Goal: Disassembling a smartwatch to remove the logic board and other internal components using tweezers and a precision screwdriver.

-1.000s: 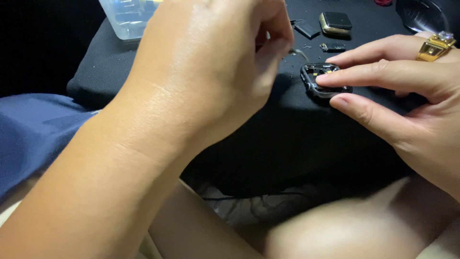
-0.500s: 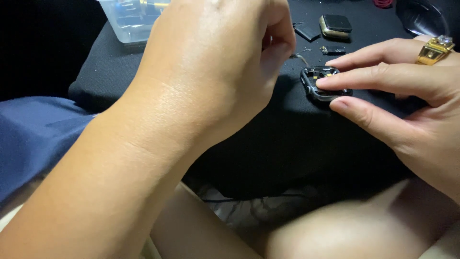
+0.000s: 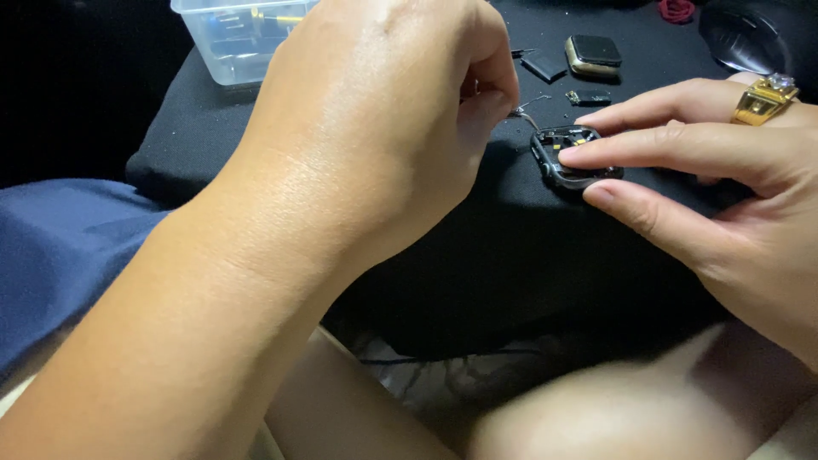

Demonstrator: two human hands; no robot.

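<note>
A small dark watch case (image 3: 554, 173), opened with its insides showing, lies on a black cloth-covered surface (image 3: 528, 255). My right hand (image 3: 707, 179), wearing a gold ring (image 3: 764, 98), pins the case down, with a fingertip on top and the thumb at its near edge. My left hand (image 3: 375, 128) fills the foreground. Its fingers are pinched on a thin metal tool (image 3: 527, 113) whose tip reaches the case's far left corner. Most of the tool is hidden by the hand.
A clear plastic box (image 3: 230, 43) with small tools stands at the back left. Behind the case lie a second watch body (image 3: 594, 53), a flat black part (image 3: 543, 65) and a small component (image 3: 588, 98). A dark rounded object (image 3: 750, 38) sits far right. Blue fabric (image 3: 60, 264) lies at left.
Almost nothing has changed. My left hand has shifted a little with the tool at the case's corner. My right hand keeps the same hold on the case.
</note>
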